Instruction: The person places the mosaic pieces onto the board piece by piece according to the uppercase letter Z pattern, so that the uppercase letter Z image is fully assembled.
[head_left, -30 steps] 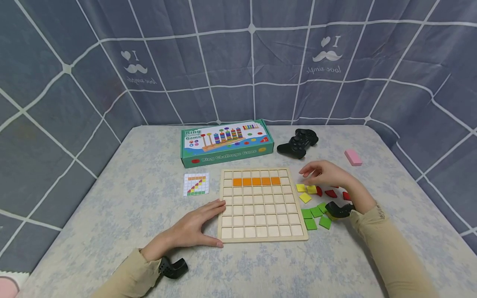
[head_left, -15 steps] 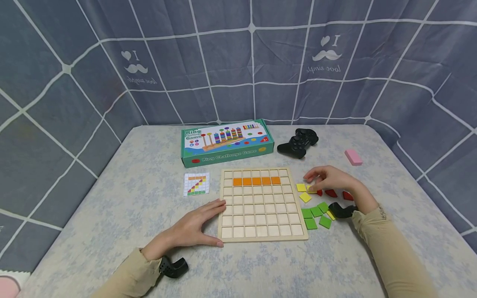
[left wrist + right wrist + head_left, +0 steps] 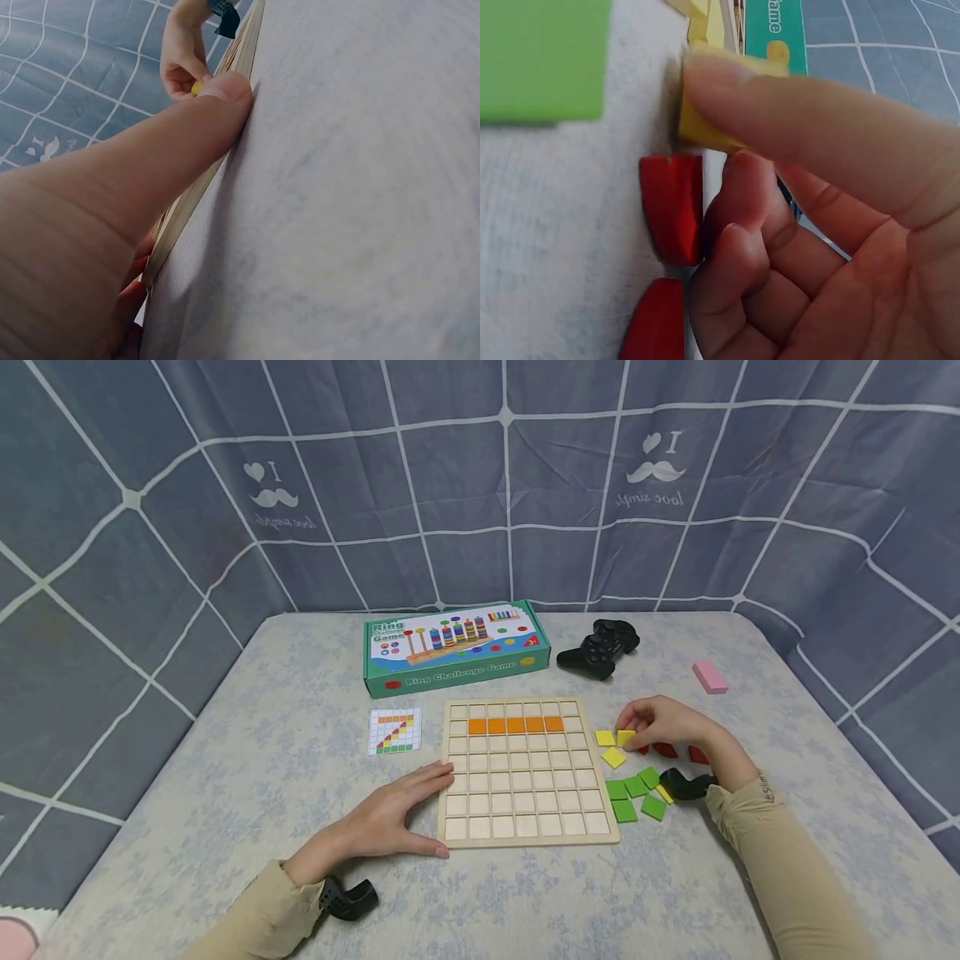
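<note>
A wooden grid board (image 3: 528,853) lies mid-table, with a row of orange tiles (image 3: 516,725) in its second row from the back. My left hand (image 3: 386,814) rests at its left side, the fingertips on the left edge and the thumb near the front left corner. To the right of the board my right hand (image 3: 671,722) pinches a yellow square tile (image 3: 705,127) between thumb and fingers. Two more yellow tiles (image 3: 604,738) lie beside it. Red curved-edge pieces (image 3: 673,210) sit just under the right hand, which partly hides them.
Several green tiles (image 3: 624,811) and another yellow one lie nearer me, right of the board. A pattern card (image 3: 394,732) is left of the board. Behind stand a Ring Challenge Game box (image 3: 457,649), a black game controller (image 3: 600,648) and a pink block (image 3: 709,677).
My right hand has come down and slightly to the right onto a yellow tile and now pinches it. The left hand has stayed in place on the board.
</note>
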The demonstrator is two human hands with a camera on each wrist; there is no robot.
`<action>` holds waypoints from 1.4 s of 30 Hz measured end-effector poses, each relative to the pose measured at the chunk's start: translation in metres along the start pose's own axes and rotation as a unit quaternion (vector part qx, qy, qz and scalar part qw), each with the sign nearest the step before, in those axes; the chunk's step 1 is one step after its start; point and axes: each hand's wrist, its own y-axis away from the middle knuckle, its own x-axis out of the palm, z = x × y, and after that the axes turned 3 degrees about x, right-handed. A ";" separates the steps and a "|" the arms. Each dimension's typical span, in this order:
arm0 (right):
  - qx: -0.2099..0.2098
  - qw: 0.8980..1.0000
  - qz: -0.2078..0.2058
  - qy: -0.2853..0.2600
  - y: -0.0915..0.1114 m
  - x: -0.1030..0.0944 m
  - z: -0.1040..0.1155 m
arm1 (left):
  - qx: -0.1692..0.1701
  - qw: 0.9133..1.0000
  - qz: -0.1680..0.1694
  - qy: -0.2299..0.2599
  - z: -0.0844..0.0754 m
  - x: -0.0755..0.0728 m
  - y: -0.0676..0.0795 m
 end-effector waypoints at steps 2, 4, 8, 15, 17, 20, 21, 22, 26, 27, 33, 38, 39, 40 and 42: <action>-0.005 1.000 -0.002 -0.002 0.000 0.000 0.001 | 0.000 1.000 0.000 0.003 0.000 0.000 0.000; -0.009 1.000 -0.004 -0.007 -0.001 -0.001 0.002 | -0.001 1.000 0.000 0.004 0.000 0.000 0.001; -0.015 1.000 -0.012 0.003 -0.001 -0.001 0.009 | -0.001 1.000 0.000 0.003 -0.001 -0.001 0.001; -0.033 0.999 -0.015 0.013 -0.008 0.004 0.031 | 0.002 1.000 0.000 0.000 -0.002 -0.001 0.002; -0.042 0.999 -0.012 0.008 -0.013 0.008 0.036 | 0.000 1.000 0.001 0.000 -0.002 -0.001 0.002; -0.056 0.998 -0.004 0.010 -0.023 0.015 0.044 | 0.000 1.000 0.000 -0.001 -0.002 -0.001 0.002; -0.058 0.998 -0.001 0.011 -0.025 0.017 0.046 | -0.001 1.000 0.000 0.000 -0.002 -0.001 0.002; -0.059 0.998 0.002 0.012 -0.029 0.020 0.049 | -0.001 1.000 0.000 0.000 -0.002 -0.001 0.002; -0.066 0.998 0.009 0.013 -0.038 0.028 0.056 | -0.001 1.000 -0.001 0.001 -0.002 -0.001 0.001; -0.065 0.998 0.010 0.013 -0.040 0.030 0.058 | -0.001 1.000 -0.001 0.000 -0.002 -0.001 0.001; -0.062 0.998 0.029 0.012 -0.044 0.035 0.062 | 0.011 1.000 -0.004 -0.006 -0.003 -0.001 0.000; -0.053 0.998 0.018 0.037 -0.044 0.037 0.065 | 0.008 1.000 -0.004 -0.004 -0.004 -0.002 0.000; -0.051 0.998 0.012 0.043 -0.044 0.038 0.065 | 0.006 1.000 -0.003 -0.003 -0.004 -0.002 0.000; -0.050 0.998 0.005 0.050 -0.045 0.039 0.066 | 0.005 1.000 -0.003 -0.003 -0.004 -0.002 0.000; -0.047 0.997 -0.008 0.060 -0.045 0.040 0.066 | 0.003 1.000 -0.003 -0.003 -0.004 -0.002 0.000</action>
